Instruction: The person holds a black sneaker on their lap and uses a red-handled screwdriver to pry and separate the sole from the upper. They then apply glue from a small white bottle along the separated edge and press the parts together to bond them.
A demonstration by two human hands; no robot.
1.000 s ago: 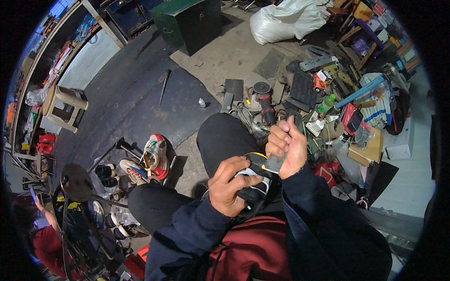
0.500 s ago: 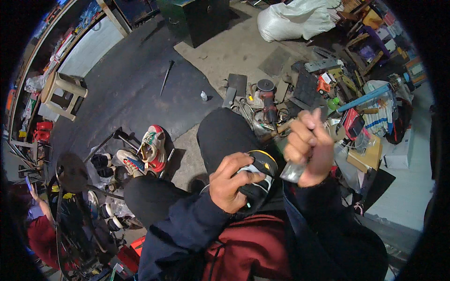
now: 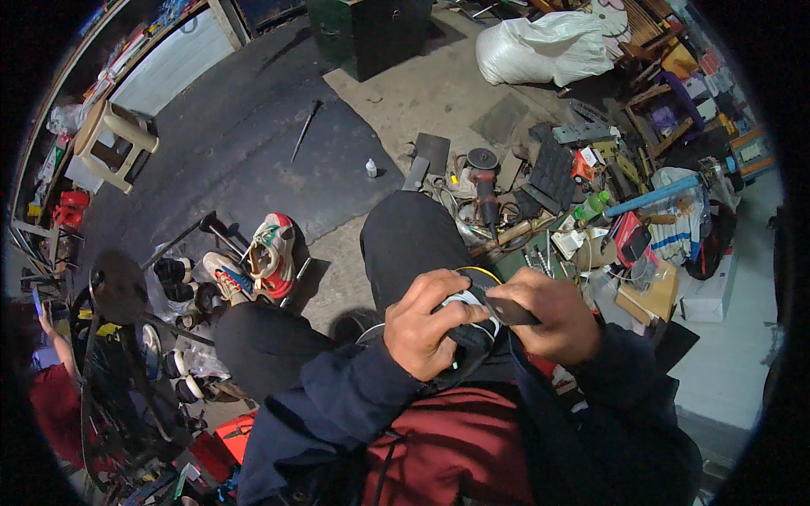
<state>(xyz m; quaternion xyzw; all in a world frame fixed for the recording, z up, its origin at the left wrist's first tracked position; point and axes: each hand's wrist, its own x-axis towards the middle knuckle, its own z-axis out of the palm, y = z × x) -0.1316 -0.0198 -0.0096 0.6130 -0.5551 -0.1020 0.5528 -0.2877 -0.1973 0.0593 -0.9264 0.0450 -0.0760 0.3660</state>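
My left hand (image 3: 432, 325) is closed around a black shoe (image 3: 474, 339) with white trim and a thin yellow edge, held over my lap. In my closed right hand (image 3: 557, 316) is a flat, dark metal blade (image 3: 511, 311), its end lying against or just over the shoe's right side. Both hands are close together, and the fingers cover much of the shoe. Whether the blade has a handle is hidden in my grip.
An angle grinder (image 3: 485, 190) lies ahead among scattered tools. On the left are colourful sneakers (image 3: 272, 257) and a metal stand (image 3: 116, 287). A small white bottle (image 3: 371, 168) and a metal rod (image 3: 305, 131) rest on the dark mat. Another person's arm (image 3: 61, 347) shows far left.
My right hand has come down and left with the blade, from raised beside the shoe to right at it. The left hand keeps its hold on the shoe. The view has shifted slightly.
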